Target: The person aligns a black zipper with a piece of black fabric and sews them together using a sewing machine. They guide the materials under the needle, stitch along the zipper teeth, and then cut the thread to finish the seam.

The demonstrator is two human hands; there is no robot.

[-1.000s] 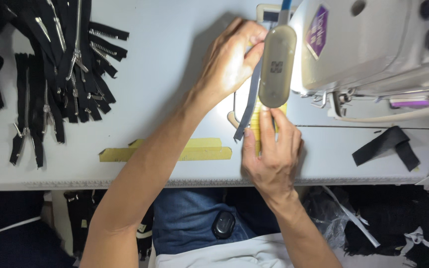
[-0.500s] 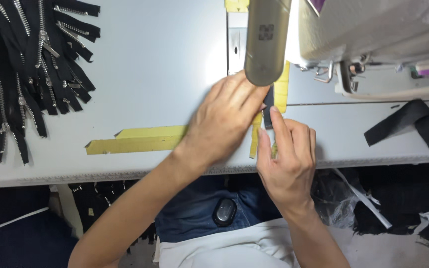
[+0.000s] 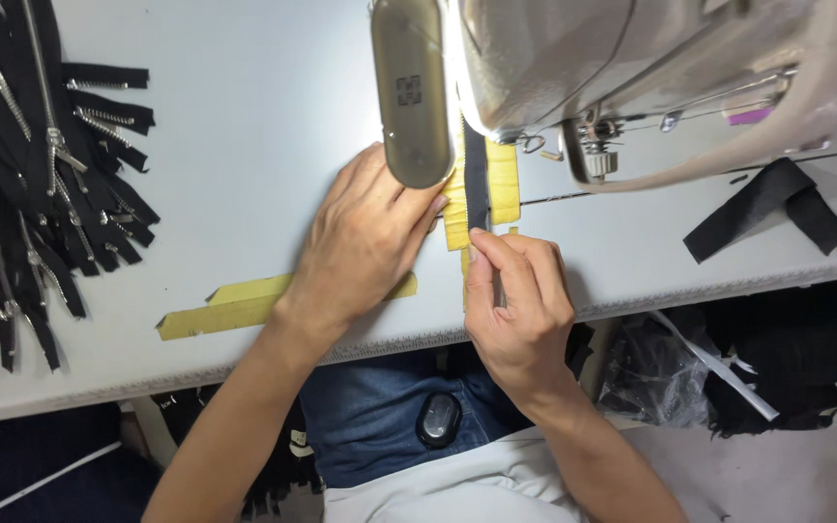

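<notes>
Right now the left hand (image 3: pixel 365 237) lies flat and open on the white table (image 3: pixel 244 116), pressing beside the yellow tape (image 3: pixel 504 184). The right hand (image 3: pixel 515 300) pinches the near end of a black zipper strip (image 3: pixel 477 179) that runs under the sewing machine (image 3: pixel 632 68). It looks like the strip is being lined up for stitching. Both hands must keep it straight. More black zippers (image 3: pixel 41 165) lie in a pile, well apart to the left.

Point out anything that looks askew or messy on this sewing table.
The yellow tape strip lies slanted across the table, and the black zippers sit in a loose, tangled heap at the left. Nothing looks damaged.
</notes>
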